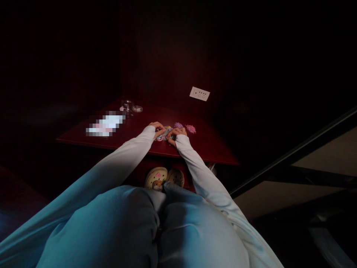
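Observation:
On the dark red table [136, 128], my left hand [157, 128] rests at the left side of a small grey and clear bundle [166, 133] with pink and yellow bits in it. Its fingers are bent in and pressed together at the bundle's edge. From the right, my right hand [176, 134] reaches the same bundle, fingers curled in a pinch. What exactly either hand grips is too small and dim to name. Just beyond my right hand lie a purple fringed piece [179, 125] and a pink fringed piece [191, 128].
A bright pixelated shape [108, 123] lies on the table's left. Behind it stands a clear jar [128, 105] beside a round lid-like disc [137, 108]. A white socket plate [199, 93] is on the back wall. Below the table edge show yellowish clogs [156, 175].

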Demonstrator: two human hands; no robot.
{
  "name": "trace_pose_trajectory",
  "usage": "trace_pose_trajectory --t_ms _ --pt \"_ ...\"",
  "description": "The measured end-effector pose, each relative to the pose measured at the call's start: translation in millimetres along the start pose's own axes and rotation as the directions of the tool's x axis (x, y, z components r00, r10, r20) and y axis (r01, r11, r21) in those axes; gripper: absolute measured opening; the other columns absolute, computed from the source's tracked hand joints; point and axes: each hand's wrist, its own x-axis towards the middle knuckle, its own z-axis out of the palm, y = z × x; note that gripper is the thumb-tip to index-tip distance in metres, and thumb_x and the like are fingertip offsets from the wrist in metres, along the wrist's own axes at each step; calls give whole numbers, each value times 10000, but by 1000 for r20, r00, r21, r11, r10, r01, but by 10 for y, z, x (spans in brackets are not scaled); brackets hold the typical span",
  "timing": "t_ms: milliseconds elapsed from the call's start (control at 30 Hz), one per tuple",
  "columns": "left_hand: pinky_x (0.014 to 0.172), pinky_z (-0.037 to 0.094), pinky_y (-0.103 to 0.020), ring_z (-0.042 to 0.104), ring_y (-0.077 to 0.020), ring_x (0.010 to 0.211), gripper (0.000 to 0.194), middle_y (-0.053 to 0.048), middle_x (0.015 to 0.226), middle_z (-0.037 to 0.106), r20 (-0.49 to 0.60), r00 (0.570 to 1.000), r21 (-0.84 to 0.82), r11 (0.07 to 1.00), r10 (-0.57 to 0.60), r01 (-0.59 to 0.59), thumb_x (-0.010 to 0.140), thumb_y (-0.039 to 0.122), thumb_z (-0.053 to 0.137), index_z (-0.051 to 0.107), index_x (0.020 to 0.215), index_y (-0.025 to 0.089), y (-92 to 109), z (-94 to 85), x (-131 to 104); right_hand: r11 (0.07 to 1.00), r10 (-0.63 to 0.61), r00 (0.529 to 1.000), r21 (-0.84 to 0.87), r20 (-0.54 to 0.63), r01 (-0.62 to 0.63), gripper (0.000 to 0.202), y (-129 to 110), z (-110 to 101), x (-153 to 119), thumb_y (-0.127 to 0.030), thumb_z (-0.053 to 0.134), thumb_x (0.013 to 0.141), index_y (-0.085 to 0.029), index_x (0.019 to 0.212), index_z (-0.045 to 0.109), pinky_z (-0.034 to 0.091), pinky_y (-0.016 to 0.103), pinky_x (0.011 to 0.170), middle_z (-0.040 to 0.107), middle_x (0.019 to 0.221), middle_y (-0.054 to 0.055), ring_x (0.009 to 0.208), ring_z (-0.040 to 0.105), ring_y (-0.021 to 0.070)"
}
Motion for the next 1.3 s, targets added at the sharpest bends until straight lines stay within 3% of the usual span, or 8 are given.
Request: trace_pose_trajectory --t_ms 167,267,367,567,800,1033,1300 --pt "702 498 -281 584 -158 729 232 -35 895 684 -18 1000 -127 992 17 -19 801 423 670 706 773 196 -49 41 0 1000 -11 1000 20 -26 11 94 41 14 15 -285 703 917 -233 967 762 389 384 1029 700 1072 51 1143 508 262" --pt "699 493 -267 589 -157 734 258 -41 868 697 -20 998 -172 983 57 -59 804 432 689 738 802 179 -12 11 -35 1000 -12 999 20 -40 13 112 76 33 35 -312 702 922 -227 964 760 386 394 1028 703 1051 61 1127 514 270" --pt "727 511 -271 630 -172 770 277 -56 899 751 44 994 -240 967 98 -85 812 444 726 777 852 175 62 -42 -79 1000 -12 997 23 -72 13 122 113 66 54 -337 709 920 -231 961 754 392 402 1018 709 1040 65 1120 519 278" --pt "742 543 -278 719 -210 812 343 -80 871 803 132 988 -388 921 80 -23 808 485 763 798 862 149 175 -77 -130 1000 24 998 -9 -60 -24 153 121 72 63 -362 712 931 -226 991 748 395 401 1005 712 1061 78 1133 521 286" --pt "539 443 -228 602 -141 554 370 -25 637 711 180 984 -348 936 7 57 794 494 775 807 875 135 151 -42 -130 999 -9 998 -40 -57 6 175 85 55 37 -384 689 956 -227 1009 743 393 389 999 705 1046 80 1131 515 280" --pt "599 453 -215 635 -149 662 317 -30 705 741 123 992 -268 963 41 -7 777 446 775 825 868 147 70 -56 -96 999 -51 993 -22 -104 49 141 107 85 38 -364 689 948 -238 971 747 413 386 984 700 1004 61 1081 520 264" --pt "614 519 -227 672 -163 645 357 -42 674 752 174 985 -328 942 -20 77 724 508 827 803 790 157 28 24 -11 999 -46 995 -13 -85 45 127 78 64 30 -352 706 934 -241 979 748 414 397 1014 700 1021 64 1116 523 271"
